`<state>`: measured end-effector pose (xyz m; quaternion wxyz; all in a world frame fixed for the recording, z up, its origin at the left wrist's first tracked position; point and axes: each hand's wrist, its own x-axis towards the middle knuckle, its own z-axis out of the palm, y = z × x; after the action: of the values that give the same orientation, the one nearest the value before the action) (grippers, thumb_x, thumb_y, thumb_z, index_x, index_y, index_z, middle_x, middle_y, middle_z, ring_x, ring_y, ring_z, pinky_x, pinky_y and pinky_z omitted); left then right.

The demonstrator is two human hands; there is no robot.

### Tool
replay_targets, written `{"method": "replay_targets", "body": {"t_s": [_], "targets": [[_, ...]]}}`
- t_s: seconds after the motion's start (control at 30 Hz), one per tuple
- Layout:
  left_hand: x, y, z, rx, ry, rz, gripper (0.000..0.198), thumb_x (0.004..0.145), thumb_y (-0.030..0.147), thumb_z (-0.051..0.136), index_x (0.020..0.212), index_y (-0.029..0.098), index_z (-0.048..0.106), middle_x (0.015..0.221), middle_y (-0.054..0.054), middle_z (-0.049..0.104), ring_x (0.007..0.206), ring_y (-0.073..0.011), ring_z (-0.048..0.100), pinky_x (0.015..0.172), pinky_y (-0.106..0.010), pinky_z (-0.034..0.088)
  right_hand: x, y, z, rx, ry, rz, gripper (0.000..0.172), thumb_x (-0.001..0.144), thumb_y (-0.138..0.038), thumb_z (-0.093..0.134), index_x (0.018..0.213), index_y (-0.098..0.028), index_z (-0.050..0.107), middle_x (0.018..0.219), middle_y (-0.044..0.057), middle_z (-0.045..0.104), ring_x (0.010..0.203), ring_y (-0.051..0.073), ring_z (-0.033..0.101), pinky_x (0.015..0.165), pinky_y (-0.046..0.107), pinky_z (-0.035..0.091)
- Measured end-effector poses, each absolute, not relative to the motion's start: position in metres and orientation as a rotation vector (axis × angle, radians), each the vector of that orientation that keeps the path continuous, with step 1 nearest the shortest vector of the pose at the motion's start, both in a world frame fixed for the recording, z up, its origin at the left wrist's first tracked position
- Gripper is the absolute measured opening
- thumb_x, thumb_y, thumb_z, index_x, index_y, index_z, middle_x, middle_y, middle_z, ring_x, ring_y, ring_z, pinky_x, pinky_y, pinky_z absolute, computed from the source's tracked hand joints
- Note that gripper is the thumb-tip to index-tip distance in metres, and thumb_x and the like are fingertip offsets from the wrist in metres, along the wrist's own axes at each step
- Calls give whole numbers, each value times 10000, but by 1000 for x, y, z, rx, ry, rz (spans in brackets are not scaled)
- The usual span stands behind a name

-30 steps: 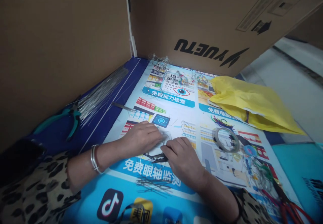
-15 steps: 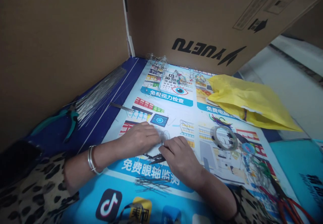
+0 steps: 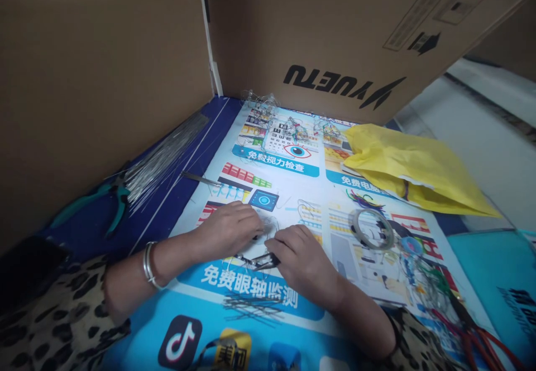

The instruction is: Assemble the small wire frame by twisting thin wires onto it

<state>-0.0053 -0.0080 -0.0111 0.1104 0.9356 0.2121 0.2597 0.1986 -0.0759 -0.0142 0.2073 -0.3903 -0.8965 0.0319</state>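
Left of centre, my left hand (image 3: 230, 229) is closed with its fingers pinched together; thin clear wire loops (image 3: 270, 225) show beside its fingertips. My right hand (image 3: 304, 262) is closed around a small dark pointed tool (image 3: 263, 260), whose tip points left, below my left fingers. Both hands are close together over the printed sheet, with a narrow gap between them. What the left fingertips pinch is too small to make out. Below the hands lies a loose pile of short thin rods (image 3: 253, 307).
Long wires (image 3: 161, 159) and teal-handled pliers (image 3: 119, 206) lie left. A tape roll (image 3: 374, 229), yellow bag (image 3: 414, 170) and red-handled scissors (image 3: 473, 332) are on the right. Cardboard walls (image 3: 326, 25) stand behind, with tangled wire loops (image 3: 262, 106) at their foot.
The dark tool in my right hand has turned slightly and its jaws look a little different. Both hands stay almost in place, with my left fingertips shifted slightly left.
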Motion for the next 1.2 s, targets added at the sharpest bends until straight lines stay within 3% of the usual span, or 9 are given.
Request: {"method": "replay_targets", "body": {"t_s": [0.2,0.33,0.57,0.93,1.2], "targets": [[-7,-9,-9,2701,721,789,141,872,152,434,859,163,574,777,-31,623,756,-149,569,693,-281,452,211,-67,8,-1287,-1941,579,155,851,-272,519,950,-203,616,935,55,656,879,175,604,744,282,482],[-7,-9,-10,2650,852,862,108,854,148,462,854,160,569,746,-26,614,705,-140,562,637,-261,447,220,-61,8,-1432,-1748,758,238,880,-349,467,920,-206,653,1092,54,657,1027,205,594,854,310,469],[-7,-11,-16,2602,948,863,75,848,163,481,822,167,551,723,-13,606,675,-129,563,620,-250,449,213,-61,-12,-1434,-1854,609,254,854,-403,504,939,-208,642,907,56,690,817,184,643,712,291,509],[-7,-13,-18,2572,991,902,70,842,152,490,845,165,559,732,-16,616,668,-126,574,597,-237,451,216,-58,-12,-1215,-2078,228,244,890,-362,472,1023,-198,595,900,50,659,842,152,600,744,276,494],[-9,-14,-18,2609,986,852,94,887,171,463,885,164,557,787,-20,625,728,-132,583,639,-252,472,220,-49,-10,-1369,-2405,-180,252,854,-382,527,970,-176,615,866,66,610,839,209,519,722,341,383]]}}
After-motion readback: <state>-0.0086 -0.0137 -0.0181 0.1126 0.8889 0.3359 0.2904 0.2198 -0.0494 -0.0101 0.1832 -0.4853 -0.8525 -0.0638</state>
